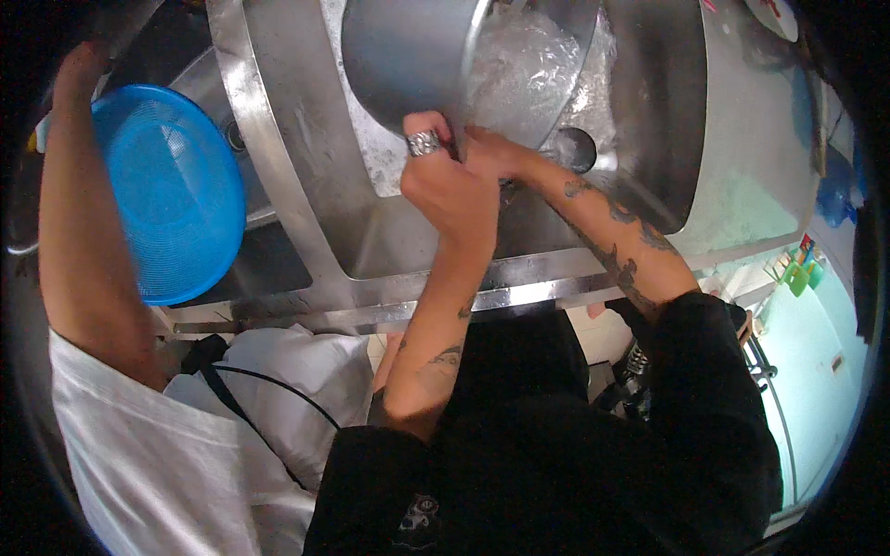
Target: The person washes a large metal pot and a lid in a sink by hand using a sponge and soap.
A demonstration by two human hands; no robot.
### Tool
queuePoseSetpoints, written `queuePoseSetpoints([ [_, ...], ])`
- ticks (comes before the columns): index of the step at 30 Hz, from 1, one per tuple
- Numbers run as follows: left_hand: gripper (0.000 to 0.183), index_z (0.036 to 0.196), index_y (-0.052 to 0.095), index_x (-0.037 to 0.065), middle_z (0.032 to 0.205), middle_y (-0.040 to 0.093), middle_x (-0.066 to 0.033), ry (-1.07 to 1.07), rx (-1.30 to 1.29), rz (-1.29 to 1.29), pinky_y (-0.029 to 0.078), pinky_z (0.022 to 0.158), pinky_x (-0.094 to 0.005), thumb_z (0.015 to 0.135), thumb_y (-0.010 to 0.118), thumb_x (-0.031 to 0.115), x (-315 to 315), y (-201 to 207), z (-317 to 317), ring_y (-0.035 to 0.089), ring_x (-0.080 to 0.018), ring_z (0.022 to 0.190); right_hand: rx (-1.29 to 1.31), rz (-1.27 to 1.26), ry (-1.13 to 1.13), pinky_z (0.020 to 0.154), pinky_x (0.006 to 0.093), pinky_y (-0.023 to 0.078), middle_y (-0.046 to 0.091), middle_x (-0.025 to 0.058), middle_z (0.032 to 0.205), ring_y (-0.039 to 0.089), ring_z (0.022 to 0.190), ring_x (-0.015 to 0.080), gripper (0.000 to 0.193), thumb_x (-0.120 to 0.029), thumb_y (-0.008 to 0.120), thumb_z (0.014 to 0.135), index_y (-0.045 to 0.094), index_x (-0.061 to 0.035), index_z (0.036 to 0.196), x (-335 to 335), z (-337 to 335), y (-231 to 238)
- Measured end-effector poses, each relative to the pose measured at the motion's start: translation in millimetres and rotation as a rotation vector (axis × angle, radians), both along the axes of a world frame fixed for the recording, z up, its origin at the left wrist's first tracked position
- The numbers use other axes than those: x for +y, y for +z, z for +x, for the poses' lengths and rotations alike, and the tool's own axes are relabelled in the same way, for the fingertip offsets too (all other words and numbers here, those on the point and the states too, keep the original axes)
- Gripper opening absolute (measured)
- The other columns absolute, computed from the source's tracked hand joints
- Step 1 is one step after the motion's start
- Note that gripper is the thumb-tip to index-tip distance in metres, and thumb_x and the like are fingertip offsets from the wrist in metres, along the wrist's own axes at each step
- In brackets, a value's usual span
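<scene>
Both hands — steel pot rim

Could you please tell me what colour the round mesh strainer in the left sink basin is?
The strainer is bright blue, seen clearly in the head view.

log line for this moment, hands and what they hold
left hand: grips rim of steel pot | right hand: at same rim, grip unclear | pot: tilted over sink | nearby: blue strainer

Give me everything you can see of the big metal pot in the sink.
The large round pot of dull grey steel is tipped on its side over the right basin of the steel sink, its thin rim facing right toward crumpled clear plastic. The ringed left hand grips its lower rim; the right hand meets it there. Its top is cut off.
</scene>
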State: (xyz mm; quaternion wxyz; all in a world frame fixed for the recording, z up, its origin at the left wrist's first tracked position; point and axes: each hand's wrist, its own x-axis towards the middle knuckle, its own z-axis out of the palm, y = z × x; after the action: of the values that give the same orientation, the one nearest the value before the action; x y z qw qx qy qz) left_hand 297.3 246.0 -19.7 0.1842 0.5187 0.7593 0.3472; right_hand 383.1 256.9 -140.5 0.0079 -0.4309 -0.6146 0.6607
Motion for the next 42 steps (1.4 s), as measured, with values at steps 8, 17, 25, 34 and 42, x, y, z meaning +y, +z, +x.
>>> queuePoseSetpoints([
  [8, 0.023, 0.082, 0.047, 0.005, 0.06, 0.048, -0.0081, 0.019, -0.06, -0.023, 0.043, 0.052, -0.0342, 0.067, 0.061, -0.005, 4.0, 3.5, -6.9, 0.052, -0.0215, 0.052, 0.261, -0.288, -0.287, 0.105, 0.0349, 0.034, 0.05, 0.0112, 0.134, 0.046, 0.124, 0.0246, 0.041, -0.022, 0.049, 0.095, 0.049, -0.006, 0.132, -14.8, 31.8, 63.3],
  [17, 0.022, 0.082, 0.046, 0.005, 0.059, 0.044, -0.0035, -0.003, -0.103, -0.019, 0.037, 0.049, -0.0319, 0.067, 0.06, -0.004, 9.2, 5.7, -19.8, 0.043, -0.0152, 0.051, -0.938, 1.032, 0.522, 0.111, 0.0506, 0.02, 0.057, 0.0069, 0.122, 0.048, 0.12, 0.0243, 0.028, -0.022, 0.05, 0.089, 0.065, -0.0213, 0.113, 99.8, 132.5, -23.7],
  [25, 0.017, 0.082, 0.048, 0.004, 0.056, 0.043, -0.0113, 0.017, -0.13, 0.057, 0.038, 0.049, -0.0358, 0.07, 0.056, -0.005, 25.5, 12.3, -37.1, 0.044, -0.0257, 0.047, -0.876, 1.164, 0.367, 0.101, 0.0455, 0.034, 0.055, 0.0133, 0.128, 0.046, 0.124, 0.0264, 0.029, -0.025, 0.057, 0.081, 0.067, -0.0128, 0.106, 56.7, 84.2, -70.0],
  [34, 0.019, 0.084, 0.053, 0.004, 0.062, 0.048, -0.0029, -0.161, 0.189, -0.009, 0.04, 0.053, -0.0297, 0.068, 0.064, 0.0, 64.9, 55.6, -77.9, 0.047, -0.0127, 0.055, 0.188, 0.007, 0.16, 0.105, 0.0423, 0.036, 0.049, 0.0207, 0.134, 0.048, 0.122, 0.0363, 0.046, -0.032, 0.045, 0.097, 0.047, -0.0059, 0.135, -15.0, -38.8, -0.3],
  [42, 0.028, 0.074, 0.041, 0.003, 0.064, 0.039, -0.0068, 0.067, -0.009, -0.163, 0.037, 0.055, -0.0336, 0.078, 0.068, 0.006, -22.2, 41.9, -82.5, 0.041, -0.0194, 0.057, 0.319, 0.174, 0.066, 0.106, 0.0397, 0.035, 0.05, 0.0218, 0.133, 0.047, 0.124, 0.0331, 0.046, -0.016, 0.05, 0.093, 0.044, -0.0026, 0.136, -30.4, -60.8, -5.0],
])
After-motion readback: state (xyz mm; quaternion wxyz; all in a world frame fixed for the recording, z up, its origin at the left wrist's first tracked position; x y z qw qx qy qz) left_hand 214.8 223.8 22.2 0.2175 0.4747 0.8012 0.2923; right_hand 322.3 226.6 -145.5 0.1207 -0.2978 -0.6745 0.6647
